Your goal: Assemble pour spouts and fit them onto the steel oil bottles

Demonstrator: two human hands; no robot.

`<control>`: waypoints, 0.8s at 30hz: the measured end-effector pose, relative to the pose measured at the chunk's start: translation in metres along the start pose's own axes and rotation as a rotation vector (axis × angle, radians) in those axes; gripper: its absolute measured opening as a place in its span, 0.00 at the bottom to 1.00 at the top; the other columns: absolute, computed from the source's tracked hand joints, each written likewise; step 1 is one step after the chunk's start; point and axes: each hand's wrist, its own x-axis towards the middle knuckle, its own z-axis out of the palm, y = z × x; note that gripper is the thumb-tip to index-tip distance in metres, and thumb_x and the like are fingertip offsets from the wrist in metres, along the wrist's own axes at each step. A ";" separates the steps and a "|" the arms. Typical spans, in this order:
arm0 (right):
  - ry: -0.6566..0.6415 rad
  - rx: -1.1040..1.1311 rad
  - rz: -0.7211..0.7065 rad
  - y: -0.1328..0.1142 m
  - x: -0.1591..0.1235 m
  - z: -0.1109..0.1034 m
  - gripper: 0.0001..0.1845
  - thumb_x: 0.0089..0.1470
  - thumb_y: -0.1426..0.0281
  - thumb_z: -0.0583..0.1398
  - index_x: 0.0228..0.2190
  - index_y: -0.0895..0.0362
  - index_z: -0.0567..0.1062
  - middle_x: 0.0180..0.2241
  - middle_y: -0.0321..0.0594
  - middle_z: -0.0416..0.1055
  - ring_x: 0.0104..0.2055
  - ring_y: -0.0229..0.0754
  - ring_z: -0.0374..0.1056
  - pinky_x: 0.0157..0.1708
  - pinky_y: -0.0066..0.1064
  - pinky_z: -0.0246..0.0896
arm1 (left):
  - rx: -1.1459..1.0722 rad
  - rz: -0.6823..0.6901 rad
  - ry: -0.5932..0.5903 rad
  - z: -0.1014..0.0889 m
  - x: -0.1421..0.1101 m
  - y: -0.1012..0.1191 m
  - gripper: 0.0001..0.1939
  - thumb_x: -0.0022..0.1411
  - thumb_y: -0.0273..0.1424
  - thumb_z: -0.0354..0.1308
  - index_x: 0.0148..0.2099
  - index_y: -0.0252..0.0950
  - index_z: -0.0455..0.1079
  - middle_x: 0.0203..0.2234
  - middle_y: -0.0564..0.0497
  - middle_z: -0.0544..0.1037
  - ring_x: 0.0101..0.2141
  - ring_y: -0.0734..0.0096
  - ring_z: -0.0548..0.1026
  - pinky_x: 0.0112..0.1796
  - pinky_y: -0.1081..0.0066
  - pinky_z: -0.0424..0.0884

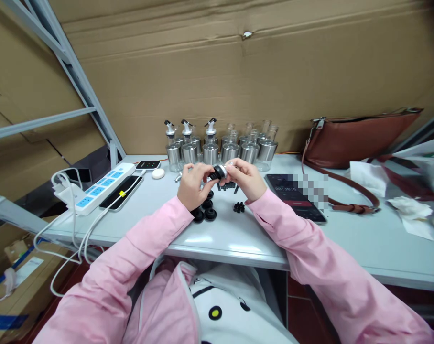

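Over the middle of the table, my left hand (196, 185) pinches the black ribbed end of a bottle pourer (220, 172). The fingers of my right hand (246, 179) close on its silvery end, so both hands hold the one piece, tilted in the air. Below my left hand lie several black stoppers (210, 213). A small cluster of black caps (239, 207) rests under my right hand, and some black parts (228, 186) lie partly hidden behind the hands. Behind stand rows of steel-and-glass bottles (230, 152); three in front carry pourers (187, 128).
At left are a white power strip (105, 186) with cables, a phone (122, 193), a small black-screened device (148, 165) and a white round case (158, 173). To the right lie a phone with a timer (292, 196), a brown bag (360, 138) and crumpled tissues (410, 210).
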 end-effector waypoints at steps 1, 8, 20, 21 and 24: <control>-0.002 -0.003 0.009 0.000 0.000 0.000 0.24 0.36 0.49 0.66 0.22 0.55 0.67 0.15 0.30 0.66 0.19 0.37 0.67 0.25 0.32 0.62 | -0.002 0.004 0.001 0.000 0.000 0.000 0.06 0.63 0.34 0.52 0.38 0.38 0.62 0.25 0.56 0.71 0.25 0.71 0.68 0.38 0.65 0.60; 0.056 -0.089 0.037 0.005 0.002 -0.002 0.22 0.38 0.52 0.65 0.26 0.57 0.72 0.17 0.30 0.66 0.19 0.34 0.64 0.22 0.29 0.58 | 0.012 -0.005 0.022 -0.004 0.001 0.000 0.08 0.64 0.35 0.52 0.42 0.37 0.65 0.32 0.51 0.73 0.29 0.69 0.69 0.40 0.65 0.61; -0.010 -0.146 0.050 0.005 -0.001 0.002 0.17 0.39 0.61 0.65 0.30 0.57 0.70 0.21 0.32 0.68 0.22 0.35 0.66 0.21 0.28 0.62 | 0.043 -0.022 -0.019 -0.002 0.000 -0.004 0.09 0.62 0.35 0.55 0.44 0.38 0.69 0.36 0.49 0.70 0.34 0.68 0.71 0.42 0.63 0.61; -0.020 -0.150 0.050 0.006 -0.002 0.003 0.17 0.38 0.62 0.65 0.31 0.57 0.70 0.22 0.33 0.69 0.24 0.36 0.67 0.21 0.28 0.62 | 0.034 -0.018 -0.024 -0.002 -0.001 -0.005 0.09 0.62 0.35 0.55 0.44 0.38 0.69 0.36 0.49 0.70 0.34 0.68 0.70 0.42 0.64 0.62; -0.029 -0.164 0.046 0.011 -0.002 0.004 0.15 0.38 0.66 0.64 0.32 0.56 0.71 0.26 0.35 0.70 0.26 0.36 0.67 0.22 0.28 0.63 | -0.009 -0.010 -0.056 0.000 -0.002 -0.006 0.09 0.63 0.34 0.54 0.44 0.39 0.68 0.38 0.49 0.68 0.33 0.70 0.70 0.40 0.67 0.65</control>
